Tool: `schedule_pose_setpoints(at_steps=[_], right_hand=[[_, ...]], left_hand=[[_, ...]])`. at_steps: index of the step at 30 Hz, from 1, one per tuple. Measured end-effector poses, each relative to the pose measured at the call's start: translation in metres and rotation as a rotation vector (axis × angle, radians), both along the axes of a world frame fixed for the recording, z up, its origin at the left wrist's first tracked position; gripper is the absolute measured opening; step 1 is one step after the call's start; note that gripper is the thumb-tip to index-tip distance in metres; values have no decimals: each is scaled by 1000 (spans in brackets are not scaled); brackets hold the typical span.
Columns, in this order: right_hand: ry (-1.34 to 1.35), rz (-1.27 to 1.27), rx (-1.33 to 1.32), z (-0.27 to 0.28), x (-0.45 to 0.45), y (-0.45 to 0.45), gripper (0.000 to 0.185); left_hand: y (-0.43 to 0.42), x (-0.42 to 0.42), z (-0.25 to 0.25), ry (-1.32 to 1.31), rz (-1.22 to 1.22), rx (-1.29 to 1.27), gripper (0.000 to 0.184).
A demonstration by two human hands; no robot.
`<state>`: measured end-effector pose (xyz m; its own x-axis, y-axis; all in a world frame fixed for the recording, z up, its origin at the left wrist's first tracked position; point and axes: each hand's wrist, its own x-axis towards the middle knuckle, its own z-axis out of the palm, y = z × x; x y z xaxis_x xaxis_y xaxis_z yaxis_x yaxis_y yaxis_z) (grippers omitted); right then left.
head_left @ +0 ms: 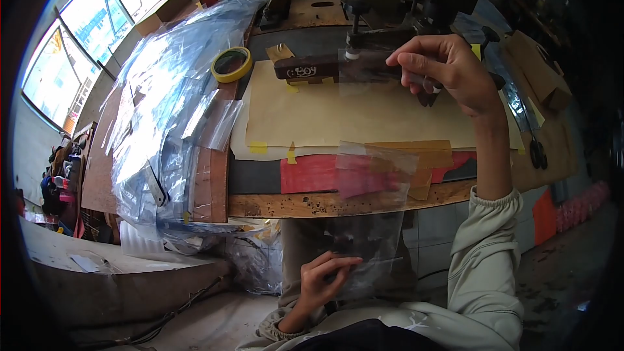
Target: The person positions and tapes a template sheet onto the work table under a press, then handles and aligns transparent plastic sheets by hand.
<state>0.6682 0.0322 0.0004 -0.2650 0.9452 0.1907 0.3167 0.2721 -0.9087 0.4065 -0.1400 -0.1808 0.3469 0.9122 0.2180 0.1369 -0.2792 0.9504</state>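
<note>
Bright, slanted window panes point(81, 36) stand at the far left, beside a workbench with a worn wooden front edge point(325, 206). Loose, shiny sheets of clear plastic point(156, 104) cover the bench's left side, with a flat metal blade-like piece point(156, 185) near their lower end. Just right of them, a roll of yellow tape point(231, 65) sits beside large cream paper sheets point(364, 114), which carry small yellow tape pieces along the lower edge.

Below the bench edge, the left hand point(328, 273) has its fingers curled nearly closed on the lower part of a thin, transparent plastic bag point(374, 227). That bag reaches up in front of the bench edge, over a red sheet point(305, 173) and a translucent amber strip point(422, 155).

Behind the cream paper lies a dark bar with white handwritten lettering point(312, 68). Above the paper, the right hand point(448, 71) pinches narrowly, thumb to fingertips, at a small clear film point(364, 78) that hangs in front of the bar. Farther right, dark-handled scissors point(537, 153) lie near an open brown cardboard box point(536, 71).
</note>
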Motion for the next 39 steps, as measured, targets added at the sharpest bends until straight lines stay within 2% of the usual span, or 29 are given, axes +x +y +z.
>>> schedule_pose_setpoints(at_steps=[16,21,22,25,28,31,33,36,39], right_hand=[[28,-38,70,-11,-2,6,22],[-26,-193,169,-17,-8,9,18],[-54,-239,197,-19,-9,10,18],[-304,-389,510,-33,-12,10,16],[-386,-468,776,-36,-18,-5,18],[-400,-496,641,-40,-18,-43,19],[-331,-489,570,-59,-20,-65,19],[-408,-463,520,-82,-33,-91,19],[-325,-442,371,-97,-44,-105,20]], left_hand=[[-1,-2,-3,-72,15,-35,22],[-3,-7,-2,-37,-15,-56,25],[-3,-7,-1,-40,-18,-67,25],[-2,-5,0,-71,5,-37,21],[-3,-6,0,-76,1,-15,22],[-2,-10,-1,-50,-36,11,27],[-2,-9,1,-61,-43,-6,27],[-1,-8,6,-60,-24,-22,25],[0,-6,6,-84,-8,-23,24]])
